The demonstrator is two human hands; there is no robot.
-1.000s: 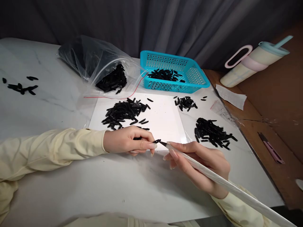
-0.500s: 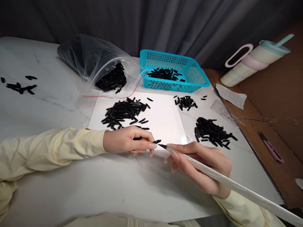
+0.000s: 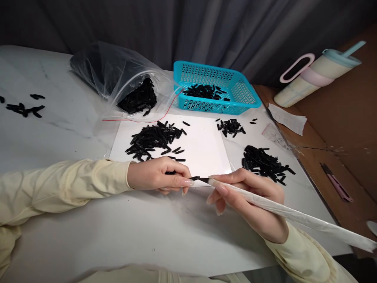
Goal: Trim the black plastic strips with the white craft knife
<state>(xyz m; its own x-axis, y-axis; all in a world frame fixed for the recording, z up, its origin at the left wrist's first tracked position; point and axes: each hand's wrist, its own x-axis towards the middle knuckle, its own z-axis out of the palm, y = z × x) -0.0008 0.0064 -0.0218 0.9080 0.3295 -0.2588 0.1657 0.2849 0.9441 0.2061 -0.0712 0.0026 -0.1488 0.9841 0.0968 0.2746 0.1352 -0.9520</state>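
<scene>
Left hand pinches a small black piece at the white sheet's 6 o'clock edge; right hand grips a long white-wrapped tool, tip on the piece. Risk: side load from the tip likely flicks the piece out of the pinch. Piece's long axis runs 9–3 o'clock, free end toward 3.
</scene>
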